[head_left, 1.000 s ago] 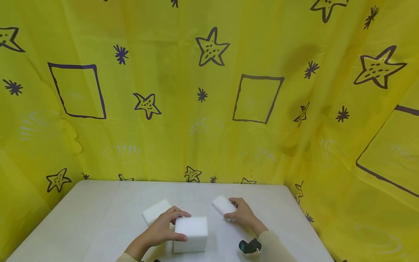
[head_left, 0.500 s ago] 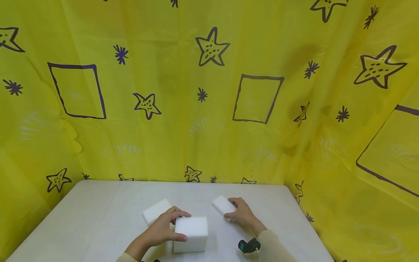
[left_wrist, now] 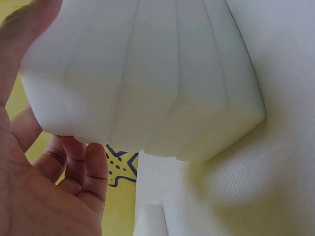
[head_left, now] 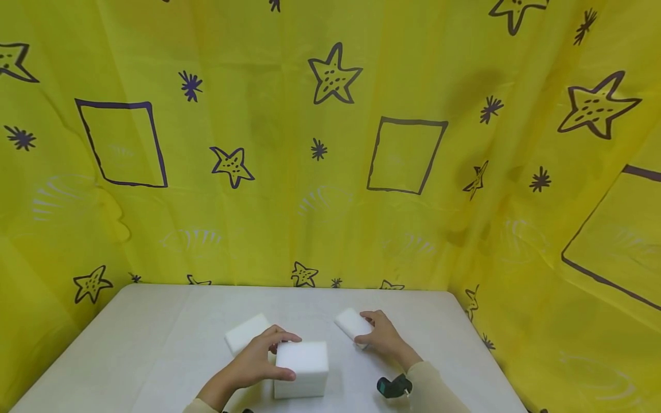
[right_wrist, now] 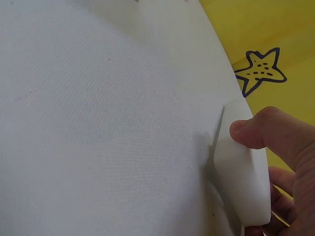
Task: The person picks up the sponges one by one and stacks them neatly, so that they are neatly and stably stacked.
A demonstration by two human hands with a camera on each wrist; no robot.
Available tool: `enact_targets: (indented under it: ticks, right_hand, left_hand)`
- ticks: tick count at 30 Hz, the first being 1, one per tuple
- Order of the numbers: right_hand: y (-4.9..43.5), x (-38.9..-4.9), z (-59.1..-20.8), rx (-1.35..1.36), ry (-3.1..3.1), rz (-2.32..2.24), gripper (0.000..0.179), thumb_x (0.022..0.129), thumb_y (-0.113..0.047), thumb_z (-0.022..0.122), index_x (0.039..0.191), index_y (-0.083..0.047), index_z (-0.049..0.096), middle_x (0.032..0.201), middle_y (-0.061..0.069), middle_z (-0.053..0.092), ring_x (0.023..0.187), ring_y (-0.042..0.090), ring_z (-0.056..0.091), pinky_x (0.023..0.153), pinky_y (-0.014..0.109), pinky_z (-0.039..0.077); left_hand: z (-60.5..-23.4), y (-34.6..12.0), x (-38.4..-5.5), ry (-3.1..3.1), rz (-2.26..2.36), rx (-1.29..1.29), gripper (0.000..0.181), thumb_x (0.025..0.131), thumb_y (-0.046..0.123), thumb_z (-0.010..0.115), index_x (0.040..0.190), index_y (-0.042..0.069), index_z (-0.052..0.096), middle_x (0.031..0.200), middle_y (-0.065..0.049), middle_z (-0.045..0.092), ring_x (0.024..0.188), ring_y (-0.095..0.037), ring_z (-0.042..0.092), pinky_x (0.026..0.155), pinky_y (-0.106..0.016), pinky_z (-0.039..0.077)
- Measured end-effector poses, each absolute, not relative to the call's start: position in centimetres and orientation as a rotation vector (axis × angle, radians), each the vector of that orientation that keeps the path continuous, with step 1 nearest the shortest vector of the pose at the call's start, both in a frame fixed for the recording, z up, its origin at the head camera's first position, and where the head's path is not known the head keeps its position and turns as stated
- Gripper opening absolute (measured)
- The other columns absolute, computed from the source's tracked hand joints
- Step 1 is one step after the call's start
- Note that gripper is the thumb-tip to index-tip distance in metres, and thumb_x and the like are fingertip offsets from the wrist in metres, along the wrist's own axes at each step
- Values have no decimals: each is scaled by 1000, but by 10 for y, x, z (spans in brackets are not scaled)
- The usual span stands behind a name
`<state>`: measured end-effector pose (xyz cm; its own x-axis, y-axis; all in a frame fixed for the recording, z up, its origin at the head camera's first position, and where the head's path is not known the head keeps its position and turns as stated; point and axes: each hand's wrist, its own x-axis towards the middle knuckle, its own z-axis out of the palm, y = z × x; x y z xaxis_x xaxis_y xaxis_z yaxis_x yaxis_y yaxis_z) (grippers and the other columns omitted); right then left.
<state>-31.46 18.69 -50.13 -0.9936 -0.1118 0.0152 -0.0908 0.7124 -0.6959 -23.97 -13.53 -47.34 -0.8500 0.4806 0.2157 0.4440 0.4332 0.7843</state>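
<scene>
My left hand (head_left: 253, 362) grips a stack of white sponges (head_left: 302, 367) near the front of the table, thumb on the near side and fingers at the far side. In the left wrist view the stack (left_wrist: 147, 83) shows as several flat blocks pressed together, with the hand (left_wrist: 54, 187) along its edge. Farther right, my right hand (head_left: 384, 338) pinches a single white sponge (head_left: 351, 323) between thumb and fingers. The right wrist view shows the thumb across the top face of this sponge (right_wrist: 241, 182), which lies close over the table.
Another white sponge (head_left: 245, 332) lies on the white table (head_left: 170, 344), behind the left hand. A black wrist device (head_left: 394, 387) sits at the right sleeve. Yellow curtains (head_left: 279, 229) with starfish drawings stand at the table's back and sides.
</scene>
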Motion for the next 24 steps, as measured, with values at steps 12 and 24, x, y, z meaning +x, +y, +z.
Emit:
enact_targets:
  ticks: [12, 24]
  right_hand:
    - [187, -310, -493, -157, 2892, -1165, 64, 74, -20, 86, 130, -3, 57, 119, 13, 56, 104, 29, 55, 92, 50, 50]
    - [186, -299, -468, -390, 2881, -1240, 64, 70, -16, 86, 126, 0, 59, 114, 11, 57, 98, 26, 55, 81, 41, 52]
  left_hand:
    - [-472, -135, -240, 2641, 1391, 832, 57, 71, 36, 87, 122, 21, 66, 112, 1, 56, 92, -12, 49, 79, -29, 44]
    - [-473, -136, -240, 2639, 1402, 833, 57, 71, 36, 87, 123, 22, 66, 111, 1, 55, 91, -12, 48, 78, -30, 44]
